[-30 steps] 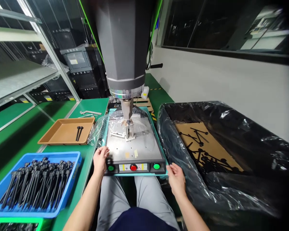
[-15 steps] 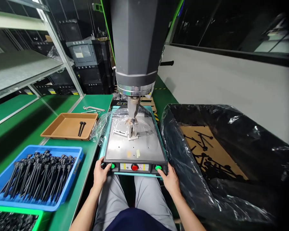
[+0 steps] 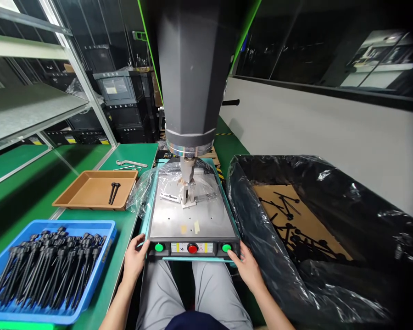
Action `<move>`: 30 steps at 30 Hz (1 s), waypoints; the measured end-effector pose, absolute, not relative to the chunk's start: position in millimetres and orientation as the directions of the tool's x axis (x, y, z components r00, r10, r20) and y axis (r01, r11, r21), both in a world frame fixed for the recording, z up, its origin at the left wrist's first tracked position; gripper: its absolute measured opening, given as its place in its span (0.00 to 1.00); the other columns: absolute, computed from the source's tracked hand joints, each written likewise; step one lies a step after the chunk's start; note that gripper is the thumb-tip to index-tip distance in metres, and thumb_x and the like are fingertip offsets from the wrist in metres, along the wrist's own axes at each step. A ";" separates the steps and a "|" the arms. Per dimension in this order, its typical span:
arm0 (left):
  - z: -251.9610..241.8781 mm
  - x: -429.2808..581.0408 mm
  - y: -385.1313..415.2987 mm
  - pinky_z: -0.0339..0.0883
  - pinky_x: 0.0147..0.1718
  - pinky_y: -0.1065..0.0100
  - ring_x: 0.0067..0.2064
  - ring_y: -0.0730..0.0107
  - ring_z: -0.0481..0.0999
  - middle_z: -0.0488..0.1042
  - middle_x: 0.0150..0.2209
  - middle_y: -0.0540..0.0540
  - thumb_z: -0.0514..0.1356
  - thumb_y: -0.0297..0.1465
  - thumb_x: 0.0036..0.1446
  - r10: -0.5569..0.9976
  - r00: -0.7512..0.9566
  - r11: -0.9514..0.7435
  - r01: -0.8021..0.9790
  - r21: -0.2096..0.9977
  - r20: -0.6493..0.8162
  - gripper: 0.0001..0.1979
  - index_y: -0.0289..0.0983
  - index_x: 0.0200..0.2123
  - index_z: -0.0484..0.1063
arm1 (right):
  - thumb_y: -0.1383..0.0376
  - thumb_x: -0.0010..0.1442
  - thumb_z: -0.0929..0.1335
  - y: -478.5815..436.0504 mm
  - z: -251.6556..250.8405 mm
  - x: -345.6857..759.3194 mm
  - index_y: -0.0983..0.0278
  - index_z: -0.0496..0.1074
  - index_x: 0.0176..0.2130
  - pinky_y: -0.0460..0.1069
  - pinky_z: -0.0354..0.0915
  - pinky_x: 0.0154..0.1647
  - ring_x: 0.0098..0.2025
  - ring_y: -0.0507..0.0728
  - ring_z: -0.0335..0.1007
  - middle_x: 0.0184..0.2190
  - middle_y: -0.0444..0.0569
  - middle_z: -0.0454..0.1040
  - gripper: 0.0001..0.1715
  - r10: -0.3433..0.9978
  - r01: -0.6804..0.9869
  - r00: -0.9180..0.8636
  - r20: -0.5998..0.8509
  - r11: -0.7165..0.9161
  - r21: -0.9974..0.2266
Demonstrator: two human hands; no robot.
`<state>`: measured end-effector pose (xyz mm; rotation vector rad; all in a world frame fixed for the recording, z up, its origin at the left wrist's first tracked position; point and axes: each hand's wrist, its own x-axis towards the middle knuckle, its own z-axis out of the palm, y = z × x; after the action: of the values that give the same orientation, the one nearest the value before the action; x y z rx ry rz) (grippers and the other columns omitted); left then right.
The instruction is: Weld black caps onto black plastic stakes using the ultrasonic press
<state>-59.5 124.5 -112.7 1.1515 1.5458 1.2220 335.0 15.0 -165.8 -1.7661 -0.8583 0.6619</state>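
Note:
A press-like machine with a big dark grey head (image 3: 191,82) stands in front of me. Its metal tip (image 3: 187,169) meets the top of a small upright fixture (image 3: 188,196) on the steel plate (image 3: 179,224); any part held there is hard to make out. My left hand (image 3: 136,256) is at the left corner of the control panel, thumb off the left green button (image 3: 159,247), fingers apart. At the right corner, my right hand (image 3: 247,266) rests with its thumb at the edge of the right green button (image 3: 226,248), fingers spread. A red button (image 3: 192,248) sits between them.
On the left bench (image 3: 124,224), a blue tray (image 3: 103,270) holds many black screw-like rods; a brown tray (image 3: 86,185) holds two. Wrenches (image 3: 132,163) lie behind. At right stands a bin lined with black plastic (image 3: 261,229), with rods on cardboard (image 3: 296,201).
My left thumb has come off the left green button and that hand has shifted left. My right thumb has slid toward its button's edge. The machine head looks lower, and the view has tilted slightly.

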 end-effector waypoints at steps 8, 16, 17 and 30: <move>-72.4 -21.3 134.1 0.70 0.48 0.62 0.44 0.60 0.77 0.79 0.42 0.42 0.68 0.38 0.50 0.986 -0.165 0.016 0.080 0.997 -0.003 0.14 0.38 0.40 0.78 | 0.46 0.48 0.72 15.5 -167.6 335.0 0.63 0.68 0.56 0.60 0.63 0.59 0.57 0.66 0.67 0.54 0.58 0.72 0.41 0.838 0.090 0.524 -0.152 -0.232 -0.969; -30.8 37.6 167.3 0.72 0.42 0.66 0.49 0.58 0.76 0.76 0.49 0.38 0.69 0.36 0.50 0.986 0.166 0.034 -0.235 0.971 0.006 0.15 0.37 0.42 0.77 | 0.46 0.54 0.70 39.6 -101.3 298.4 0.63 0.75 0.45 0.59 0.70 0.49 0.45 0.63 0.73 0.44 0.57 0.76 0.28 0.742 0.220 0.660 0.120 -0.038 -0.975; -27.6 42.3 174.4 0.72 0.44 0.65 0.51 0.57 0.75 0.74 0.53 0.37 0.69 0.36 0.51 0.981 0.194 0.029 -0.271 0.962 0.025 0.19 0.39 0.46 0.76 | 0.46 0.55 0.70 47.5 -90.7 288.3 0.63 0.75 0.44 0.59 0.70 0.49 0.44 0.63 0.74 0.42 0.56 0.77 0.26 0.795 0.203 0.596 0.112 -0.014 -0.979; -2.5 70.4 225.4 0.72 0.46 0.65 0.58 0.53 0.71 0.67 0.61 0.38 0.69 0.35 0.51 0.990 0.141 0.068 -0.508 0.859 0.005 0.24 0.40 0.52 0.73 | 0.62 0.59 0.65 190.8 -28.6 222.6 0.62 0.71 0.50 0.55 0.67 0.50 0.38 0.58 0.72 0.33 0.46 0.76 0.19 0.914 0.287 0.367 0.171 0.064 -0.956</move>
<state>70.4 225.4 -2.5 0.8485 0.7299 1.2940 222.6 190.8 -28.6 -1.4726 -1.1464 0.6811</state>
